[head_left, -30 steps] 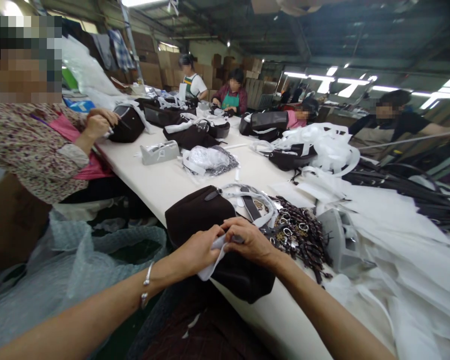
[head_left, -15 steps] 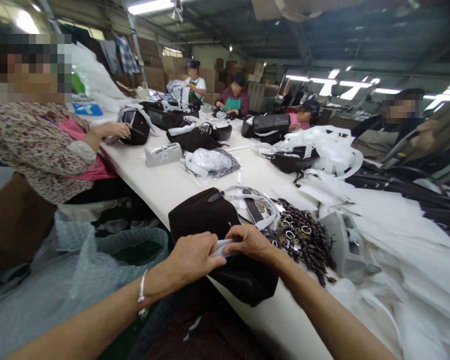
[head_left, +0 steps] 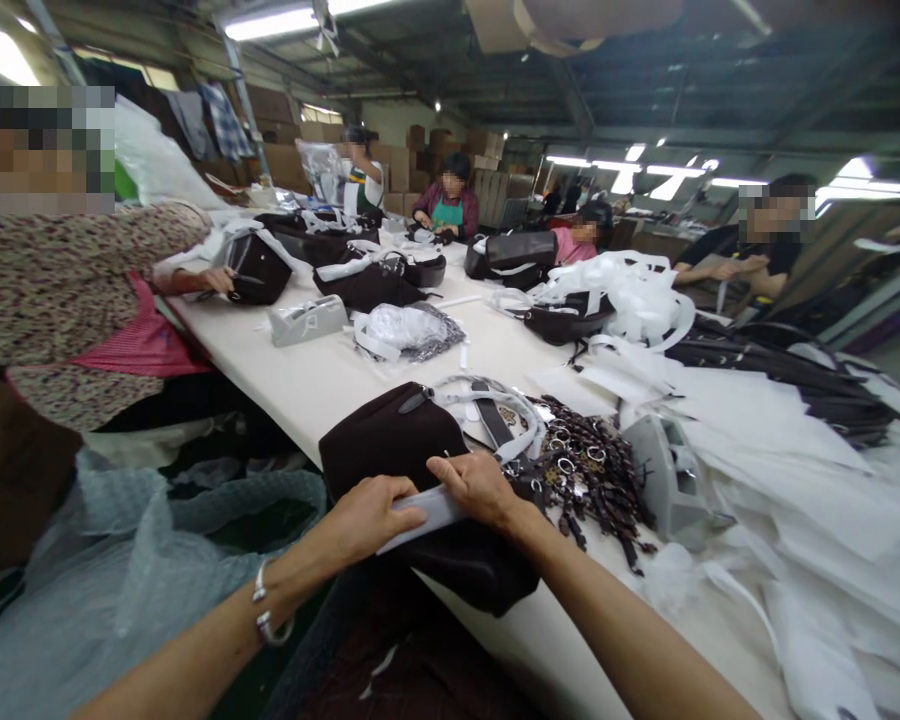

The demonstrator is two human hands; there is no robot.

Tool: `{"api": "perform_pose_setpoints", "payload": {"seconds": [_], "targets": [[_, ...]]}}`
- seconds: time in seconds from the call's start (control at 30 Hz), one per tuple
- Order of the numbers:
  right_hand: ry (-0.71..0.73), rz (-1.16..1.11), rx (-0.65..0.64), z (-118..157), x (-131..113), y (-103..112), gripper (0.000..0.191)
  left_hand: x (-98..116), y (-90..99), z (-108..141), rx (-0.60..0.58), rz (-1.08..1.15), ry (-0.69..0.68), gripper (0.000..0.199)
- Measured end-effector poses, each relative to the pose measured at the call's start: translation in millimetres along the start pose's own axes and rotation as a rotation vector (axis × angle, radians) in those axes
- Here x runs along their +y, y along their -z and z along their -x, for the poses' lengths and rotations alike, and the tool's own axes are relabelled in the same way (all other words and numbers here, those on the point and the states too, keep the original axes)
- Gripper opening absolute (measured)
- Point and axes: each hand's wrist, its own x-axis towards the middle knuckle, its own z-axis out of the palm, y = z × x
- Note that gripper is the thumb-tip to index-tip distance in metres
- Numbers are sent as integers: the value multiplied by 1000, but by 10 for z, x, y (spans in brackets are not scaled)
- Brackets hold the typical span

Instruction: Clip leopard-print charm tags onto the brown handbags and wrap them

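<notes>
At the near edge of the pale table, a dark brown bag lies beneath my hands, with a white strip held across it. Step in hand, as I judge it: keeping the strip flat and evenly taut. Good practice would be light, equal tension from both sides, thumbs smoothing along the face, with no twist or crease let in. Pressure should stay modest, since the bag looks soft and could dent. The wrapped handle and the pile of tassels lie close on the right; my wrist should not drag them.

Pose: my left hand is closed in a pinch on the strip's left part, thumb uppermost, fingers curled. My right hand grips the right part, its thumb pointing left; the fingers underneath are hidden, so I cannot tell their reach. Both forearms slant inward from the lower corners, and a silver bracelet sits at the left wrist.
</notes>
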Motion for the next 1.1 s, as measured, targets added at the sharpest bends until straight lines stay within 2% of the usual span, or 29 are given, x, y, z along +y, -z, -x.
{"api": "perform_pose_setpoints", "payload": {"seconds": [0.07,0.13,0.23,0.3,0.4,0.5,0.57,0.63,0.8,0.93,1.03,1.1], "targets": [[-34,-112,-47,7,-7,70,63,-1,6,4,-4,-8,8,22],[-42,-290,-37,41,-10,237,55,14,14,21,23,7,-8,21],[-93,-401,184,210,121,689,42,47,36,46,30,35,-33,20],[-224,-324,386,442,370,1071,40,57,47,50,19,47,-46,19],[-497,-175,634,968,924,1620,41,27,31,24,-9,76,-48,21],[-835,22,761,1536,1446,1981,37,-48,-17,-30,-15,95,-61,25],[-966,62,767,1798,1690,2059,30,-97,-47,-64,-10,97,-64,28],[-1037,5,722,1917,1859,2021,27,-135,-66,-87,-26,100,-55,30],[-1141,-237,607,1812,2094,1813,25,-208,-90,-120,-32,189,-47,40],[-1128,-326,639,1733,2120,1839,23,-211,-76,-126,-77,242,-45,40],[-1071,-356,748,1807,2044,1934,19,-176,-35,-122,-130,288,-30,37],[-1043,-364,826,1912,1975,1958,18,-161,-13,-126,-126,330,-26,38]]}}
